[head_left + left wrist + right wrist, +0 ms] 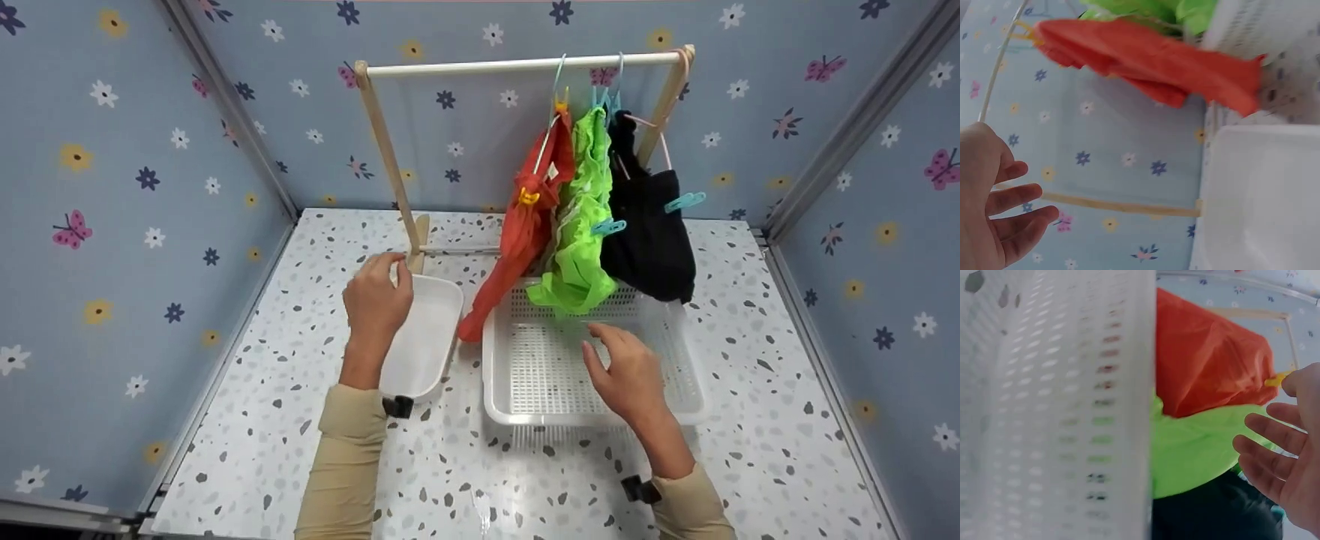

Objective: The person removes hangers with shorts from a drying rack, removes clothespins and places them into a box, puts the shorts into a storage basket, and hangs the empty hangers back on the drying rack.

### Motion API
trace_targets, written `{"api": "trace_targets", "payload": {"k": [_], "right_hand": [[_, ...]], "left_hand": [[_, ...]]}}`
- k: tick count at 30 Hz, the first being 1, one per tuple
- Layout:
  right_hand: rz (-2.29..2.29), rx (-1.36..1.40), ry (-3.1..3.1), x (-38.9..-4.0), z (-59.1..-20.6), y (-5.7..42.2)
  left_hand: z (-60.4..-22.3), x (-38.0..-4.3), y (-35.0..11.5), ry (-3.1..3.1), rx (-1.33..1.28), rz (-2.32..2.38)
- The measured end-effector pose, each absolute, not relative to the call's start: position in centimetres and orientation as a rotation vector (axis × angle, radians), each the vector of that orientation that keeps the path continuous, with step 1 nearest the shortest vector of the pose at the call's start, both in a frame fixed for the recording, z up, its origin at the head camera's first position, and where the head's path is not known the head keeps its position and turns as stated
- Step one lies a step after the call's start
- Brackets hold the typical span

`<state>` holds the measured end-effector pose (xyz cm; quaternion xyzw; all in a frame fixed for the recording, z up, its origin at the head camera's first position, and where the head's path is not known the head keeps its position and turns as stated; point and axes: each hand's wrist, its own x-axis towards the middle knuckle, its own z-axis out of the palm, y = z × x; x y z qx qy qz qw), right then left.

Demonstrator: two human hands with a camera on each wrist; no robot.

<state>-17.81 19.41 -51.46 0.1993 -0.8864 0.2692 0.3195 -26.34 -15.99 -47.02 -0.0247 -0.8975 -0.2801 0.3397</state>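
Observation:
My left hand (377, 294) hovers over the left side of a white tray (420, 337), its fingers loosely bent around nothing. Above the white perforated basket (499, 411) is my right hand (628, 369), also holding nothing, with thumb and fingers apart. On the rack's rod (480, 67) hang three pieces of clothing: a red one (525, 225) with yellow clips, a bright green one (581, 262) and a black one (649, 240) with blue clips (685, 202). Nearest my right hand is the green garment's lower end. In the left wrist view the red garment hangs beyond the left fingers.
The rack's left wooden leg (388, 157) rises behind the tray. A pink hanger (665, 146) carries the black garment at the right end. Flower-patterned walls (150, 187) enclose the speckled tabletop (247, 420) at the back and both sides.

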Motion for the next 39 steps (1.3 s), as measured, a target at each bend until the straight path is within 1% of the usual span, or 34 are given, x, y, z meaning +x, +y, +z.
{"api": "trace_targets", "payload": {"k": [9,16,21,24,30,36,39], "right_hand": [[0.773,0.573,-2.295,-19.1,-47.0,16.0],[0.798,0.542,-2.306,-20.6,-45.0,13.6],[0.852,0.459,-2.326,-22.2,-44.1,11.9],[0.892,0.397,-2.337,-23.4,-43.5,11.1],[0.952,0.276,-2.389,-24.8,-42.7,9.8],[1.05,0.208,-2.36,-26.2,-42.8,8.8],[1.076,0.144,-2.381,-27.3,-43.0,8.3]], "left_hand": [[-42.4,-32.0,-18.4,-2.293,0.082,-0.979],[-40.9,-36.4,-19.1,-2.317,0.115,-1.059],[-39.9,-39.5,-19.7,-2.362,0.165,-1.123],[-39.2,-41.1,-20.1,-2.394,0.145,-1.179],[-39.0,-42.9,-20.5,-2.494,0.049,-1.35],[-39.9,-44.0,-19.9,-2.528,-0.097,-1.354],[-40.4,-44.3,-19.7,-2.515,-0.13,-1.353]]}}
